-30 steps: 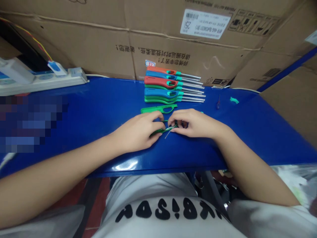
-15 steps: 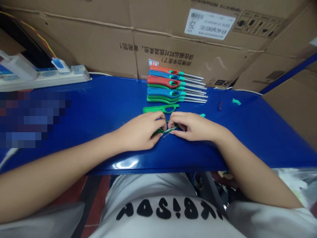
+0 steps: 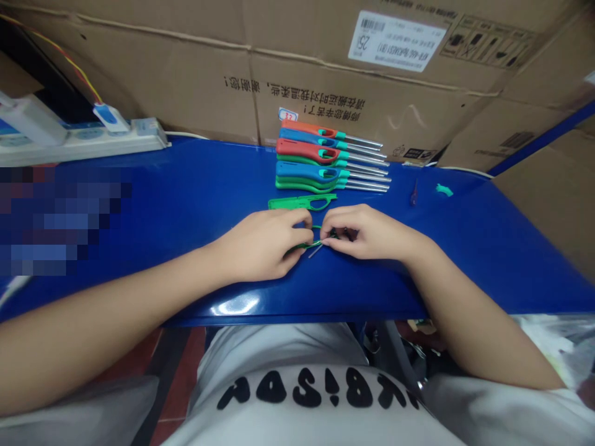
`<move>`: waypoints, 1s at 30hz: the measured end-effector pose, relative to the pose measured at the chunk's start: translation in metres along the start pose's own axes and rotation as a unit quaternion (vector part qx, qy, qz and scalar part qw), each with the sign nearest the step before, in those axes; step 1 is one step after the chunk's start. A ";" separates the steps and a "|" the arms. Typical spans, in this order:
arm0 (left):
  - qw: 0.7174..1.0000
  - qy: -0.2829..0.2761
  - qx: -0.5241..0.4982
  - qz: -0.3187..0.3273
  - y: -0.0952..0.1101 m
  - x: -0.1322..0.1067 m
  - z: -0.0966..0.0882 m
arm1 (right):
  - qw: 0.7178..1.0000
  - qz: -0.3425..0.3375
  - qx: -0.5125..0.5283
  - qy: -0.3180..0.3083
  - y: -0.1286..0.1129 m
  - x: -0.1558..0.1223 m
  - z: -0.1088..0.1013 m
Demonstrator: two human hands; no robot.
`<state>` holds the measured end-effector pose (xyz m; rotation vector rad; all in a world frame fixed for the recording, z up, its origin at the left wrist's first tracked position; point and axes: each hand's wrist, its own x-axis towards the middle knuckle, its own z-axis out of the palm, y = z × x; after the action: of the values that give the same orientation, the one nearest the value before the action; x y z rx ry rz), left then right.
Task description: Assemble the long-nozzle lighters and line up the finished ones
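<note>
My left hand (image 3: pixel 272 244) is closed around a green plastic lighter casing (image 3: pixel 317 228), steadying it just above or on the blue table. Most of that casing is hidden under my fingers. My right hand (image 3: pixel 360 232) pinches at the casing's right end, thumb and index finger together on a thin greyish wire-like strip (image 3: pixel 315 251) that slants down to the left. Beyond my hands lies a separate green casing half (image 3: pixel 300 202) with a trigger opening. Behind it sit several assembled long-nosed lighters (image 3: pixel 309 173) in a row, their metal tubes pointing right.
A small dark red screwdriver-like tool (image 3: pixel 413 193) and a teal plastic piece (image 3: pixel 444 190) lie at the right on the blue table (image 3: pixel 488 248). A cardboard box (image 3: pixel 195 68) stands along the back. A white power strip (image 3: pixel 139 136) sits at the left.
My right hand has shifted slightly right, its fingers now pinching tighter at the thin strip. My left hand stays put around the casing. The small teal tip behind my right hand is now hidden.
</note>
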<state>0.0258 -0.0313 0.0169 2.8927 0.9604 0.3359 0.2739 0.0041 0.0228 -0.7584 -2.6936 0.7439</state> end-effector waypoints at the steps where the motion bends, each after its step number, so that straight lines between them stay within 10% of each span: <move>1: 1.000 0.002 0.012 0.005 0.000 0.000 0.000 | 1.000 -0.003 -0.003 0.001 0.000 0.000 -0.001; 30: 0.997 -0.033 0.059 -0.032 0.011 0.000 -0.005 | 0.999 0.024 -0.022 -0.013 -0.003 -0.004 -0.012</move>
<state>0.0312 -0.0403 0.0229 2.9491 1.0949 0.1845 0.2801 0.0051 0.0344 -0.8309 -2.7326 0.7136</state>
